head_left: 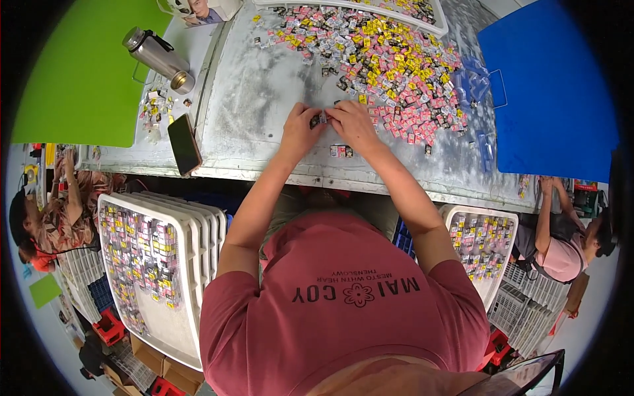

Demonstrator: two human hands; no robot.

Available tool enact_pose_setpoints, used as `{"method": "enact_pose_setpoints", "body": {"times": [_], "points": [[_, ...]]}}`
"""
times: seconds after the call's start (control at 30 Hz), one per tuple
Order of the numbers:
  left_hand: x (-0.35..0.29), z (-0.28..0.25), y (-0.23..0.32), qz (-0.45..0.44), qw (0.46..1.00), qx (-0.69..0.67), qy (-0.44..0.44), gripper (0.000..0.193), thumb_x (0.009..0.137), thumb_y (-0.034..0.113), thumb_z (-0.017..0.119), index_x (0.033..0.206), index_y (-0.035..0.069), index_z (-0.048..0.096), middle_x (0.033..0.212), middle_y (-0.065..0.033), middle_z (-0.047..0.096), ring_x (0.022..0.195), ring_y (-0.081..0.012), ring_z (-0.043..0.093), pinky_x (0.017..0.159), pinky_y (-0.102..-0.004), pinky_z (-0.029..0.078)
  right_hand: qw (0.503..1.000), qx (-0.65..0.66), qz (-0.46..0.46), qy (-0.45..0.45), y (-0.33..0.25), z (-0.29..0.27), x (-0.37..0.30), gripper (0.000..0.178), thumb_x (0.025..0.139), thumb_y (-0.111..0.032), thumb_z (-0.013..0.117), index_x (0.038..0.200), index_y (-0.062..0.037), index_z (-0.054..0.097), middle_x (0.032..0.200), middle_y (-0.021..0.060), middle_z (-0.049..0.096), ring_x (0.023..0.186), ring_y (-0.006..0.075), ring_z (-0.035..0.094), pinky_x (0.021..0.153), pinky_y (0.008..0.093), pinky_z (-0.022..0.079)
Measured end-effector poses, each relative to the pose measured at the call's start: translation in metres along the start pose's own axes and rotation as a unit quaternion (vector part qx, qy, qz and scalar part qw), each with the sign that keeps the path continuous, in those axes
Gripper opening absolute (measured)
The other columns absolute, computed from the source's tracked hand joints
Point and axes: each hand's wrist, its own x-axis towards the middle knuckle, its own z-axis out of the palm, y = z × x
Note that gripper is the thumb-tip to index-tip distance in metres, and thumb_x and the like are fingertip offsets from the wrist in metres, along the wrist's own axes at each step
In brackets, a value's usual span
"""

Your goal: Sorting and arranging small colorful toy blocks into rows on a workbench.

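Note:
Over the metal worktable (241, 109), my left hand (302, 131) is closed on small printed pieces (317, 121), dark and pale in colour. My right hand (354, 125) meets it fingertip to fingertip, pinching at the same small pieces; my fingers partly hide them. A short row of similar pieces (341, 151) lies on the table just below my right hand. Beyond and to the right spreads a big loose heap of small rectangular pieces (396, 66) in pink, yellow, black and white.
A white tray (436, 28) with more pieces stands at the far edge. To the left are a steel flask (157, 56), a phone (184, 145) and a green panel (79, 79); a blue panel (555, 92) stands right. Filled trays (152, 323) flank me. Co-workers sit on both sides.

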Motion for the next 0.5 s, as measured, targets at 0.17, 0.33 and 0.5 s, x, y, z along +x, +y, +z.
{"method": "enact_pose_setpoints", "body": {"times": [0.17, 0.33, 0.5], "points": [[0.000, -0.001, -0.001, -0.011, 1.000, -0.023, -0.012, 0.043, 0.077, 0.013, 0.082, 0.118, 0.005, 0.071, 0.110, -0.0132, 0.062, 0.102, -0.0341, 0.064, 0.087, -0.0418, 0.055, 0.999, -0.029, 0.030, 0.010, 0.015, -0.021, -0.021, 0.035, 0.081, -0.013, 0.077, 0.116, -0.0112, 0.072, 0.105, 0.0075, 0.064, 0.105, 0.0296, 0.060, 0.091, 0.0437, 0.045], [0.003, 0.000, 0.006, 0.011, 1.000, 0.004, -0.016, 0.039, 0.079, 0.016, 0.082, 0.116, 0.010, 0.073, 0.110, -0.0131, 0.062, 0.099, -0.0333, 0.064, 0.086, -0.0415, 0.055, 0.997, -0.033, 0.048, 0.047, 0.027, -0.041, -0.013, 0.035, 0.081, -0.014, 0.077, 0.116, -0.0100, 0.072, 0.107, 0.0077, 0.065, 0.104, 0.0290, 0.061, 0.091, 0.0442, 0.045], [0.005, 0.005, 0.005, 0.027, 0.999, 0.021, -0.009, 0.031, 0.080, 0.016, 0.081, 0.110, 0.013, 0.076, 0.107, -0.0129, 0.062, 0.097, -0.0327, 0.064, 0.083, -0.0413, 0.055, 0.985, -0.143, 0.093, 0.000, 0.033, -0.041, 0.012, 0.029, 0.078, -0.011, 0.077, 0.108, -0.0084, 0.074, 0.104, 0.0095, 0.066, 0.104, 0.0294, 0.062, 0.091, 0.0443, 0.046]]}}
